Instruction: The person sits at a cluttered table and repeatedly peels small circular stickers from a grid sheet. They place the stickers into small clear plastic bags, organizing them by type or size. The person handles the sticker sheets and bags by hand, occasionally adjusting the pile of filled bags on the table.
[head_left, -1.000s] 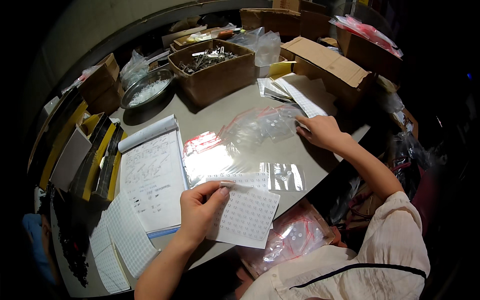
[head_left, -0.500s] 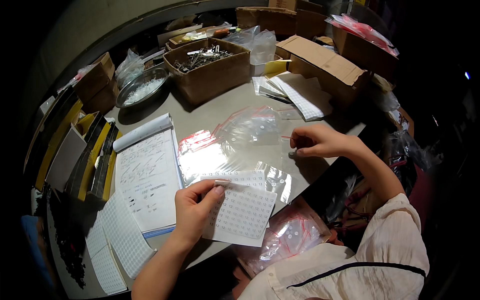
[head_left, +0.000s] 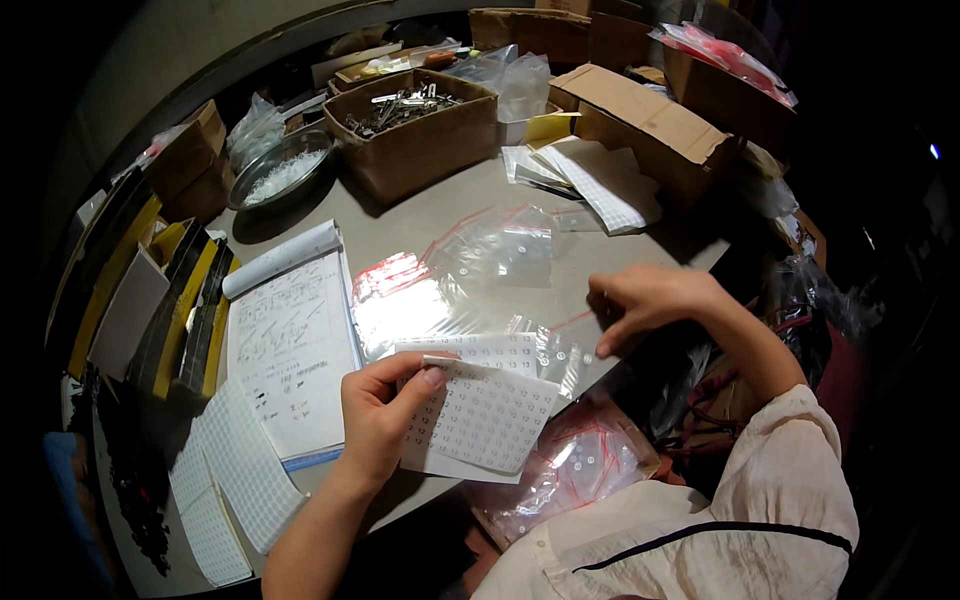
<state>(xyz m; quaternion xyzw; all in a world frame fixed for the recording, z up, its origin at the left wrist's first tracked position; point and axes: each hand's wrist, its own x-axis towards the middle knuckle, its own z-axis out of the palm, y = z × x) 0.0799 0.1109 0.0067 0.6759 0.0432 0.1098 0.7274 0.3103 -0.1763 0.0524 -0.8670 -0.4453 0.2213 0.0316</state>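
Note:
My left hand (head_left: 385, 415) pinches a pair of white label sheets between thumb and fingers. The front label sheet (head_left: 485, 415) is covered in rows of small printed labels and bows slightly; a second label sheet (head_left: 515, 346) shows behind its top edge. To the right, my right hand (head_left: 640, 305) is curled and a little blurred, closed at the edge of a clear zip bag (head_left: 573, 325) with a red seal line. Its fingertips are partly hidden. Clear bags with small round labels (head_left: 565, 358) lie between the two hands. Farther back, more clear zip bags (head_left: 500, 245) are fanned out.
A clipboard with written pages (head_left: 290, 350) lies left, beside loose label sheets (head_left: 245, 465). Behind stand a metal bowl of white bits (head_left: 262, 200), a box of metal parts (head_left: 420, 150) and a cardboard box (head_left: 640, 120). A box of bags (head_left: 590, 450) sits below the table edge.
My right hand has come nearer and slightly right, and the red-lined bag edge has come nearer with it. The front label sheet in my left hand has turned and bowed a little.

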